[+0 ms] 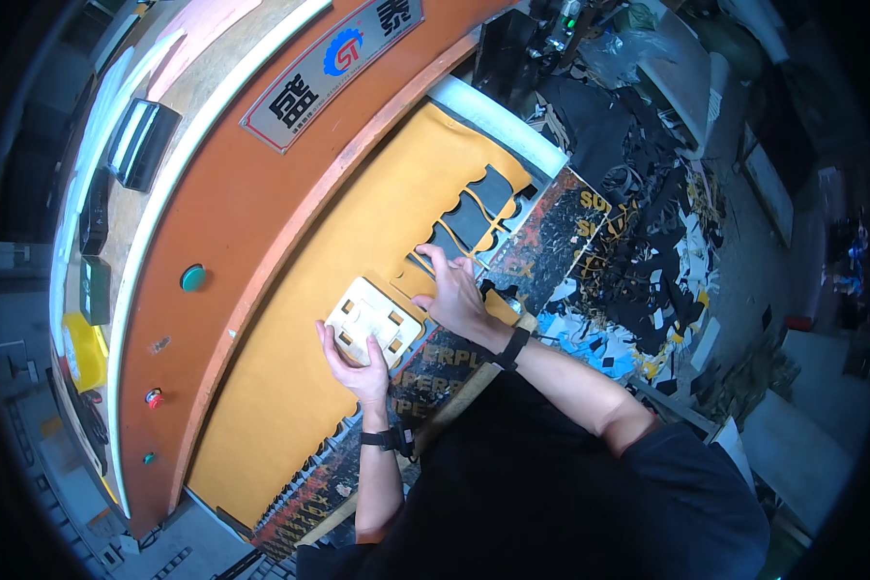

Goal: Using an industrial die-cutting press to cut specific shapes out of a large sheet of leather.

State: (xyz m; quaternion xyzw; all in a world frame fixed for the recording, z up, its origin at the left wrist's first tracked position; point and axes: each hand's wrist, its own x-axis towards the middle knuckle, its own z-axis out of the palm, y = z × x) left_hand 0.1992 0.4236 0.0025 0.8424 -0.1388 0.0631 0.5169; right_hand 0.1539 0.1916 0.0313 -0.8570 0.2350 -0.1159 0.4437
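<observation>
My left hand (358, 372) grips a pale, square plate (377, 319) with small rectangular openings, thumb on its face and fingers at its left edge. The plate lies over a yellow sheet (300, 251) on the machine bed. Just right of the plate, my right hand (454, 295) touches the sheet by a row of cut openings (464, 217) showing dark beneath, its fingers bent and thumb apart. I cannot make out anything held in it. The sheet's right and lower edges are ragged with cutouts.
An orange machine beam (203, 222) with green (192, 277) and red (155, 397) buttons runs along the left, carrying black blocks (143, 140) and a yellow tray (89, 358). A worn board (541, 242) borders the bed. Scrap offcuts (648, 290) are heaped to the right.
</observation>
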